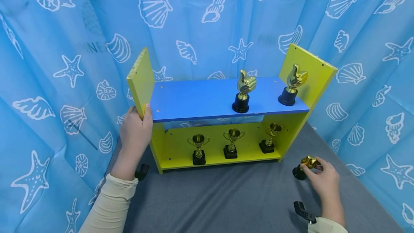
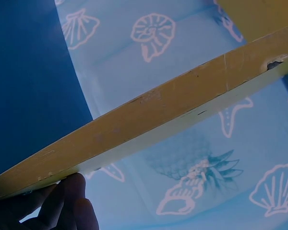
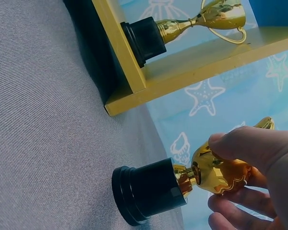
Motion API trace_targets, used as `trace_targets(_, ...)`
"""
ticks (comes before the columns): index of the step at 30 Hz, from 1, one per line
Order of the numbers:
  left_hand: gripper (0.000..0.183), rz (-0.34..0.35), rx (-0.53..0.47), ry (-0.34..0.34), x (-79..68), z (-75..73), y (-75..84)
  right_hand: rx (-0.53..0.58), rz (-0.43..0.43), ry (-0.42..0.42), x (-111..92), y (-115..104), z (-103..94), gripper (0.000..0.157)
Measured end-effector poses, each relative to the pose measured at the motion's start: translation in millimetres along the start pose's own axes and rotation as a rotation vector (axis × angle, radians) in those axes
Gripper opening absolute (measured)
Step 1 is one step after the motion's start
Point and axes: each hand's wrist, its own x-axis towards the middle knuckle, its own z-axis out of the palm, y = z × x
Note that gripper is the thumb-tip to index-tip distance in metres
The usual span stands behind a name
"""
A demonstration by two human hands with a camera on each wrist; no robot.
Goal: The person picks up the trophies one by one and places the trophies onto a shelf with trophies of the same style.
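Observation:
My left hand grips the front edge of the yellow left side panel of a small shelf; its fingers show against the panel in the left wrist view. With my right hand I hold a gold thumbs-up trophy by its golden top, thumb on one side and fingers on the other. Its round black base points down, close over the grey cloth, to the right of the shelf. Two similar thumbs-up trophies stand on the blue upper board: one right of the middle, one near the right panel.
Three gold cup trophies with black bases stand on the yellow lower board: a left cup, a middle cup and a right cup. Grey cloth covers the table. A blue seashell curtain hangs behind and around.

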Motion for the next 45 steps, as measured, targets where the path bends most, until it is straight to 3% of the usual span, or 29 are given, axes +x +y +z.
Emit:
trace_targets(34,0.054,0.018,0.002,0.011,-0.9,0.7,-0.9,0.013,-0.001,-0.008,-8,-7,-4.0,0.074)
trace_targets(45,0.055,0.007,0.007,0.005,-0.6,0.0,-0.8,0.006,-0.025,0.025,-10,-10,-4.4,0.071)
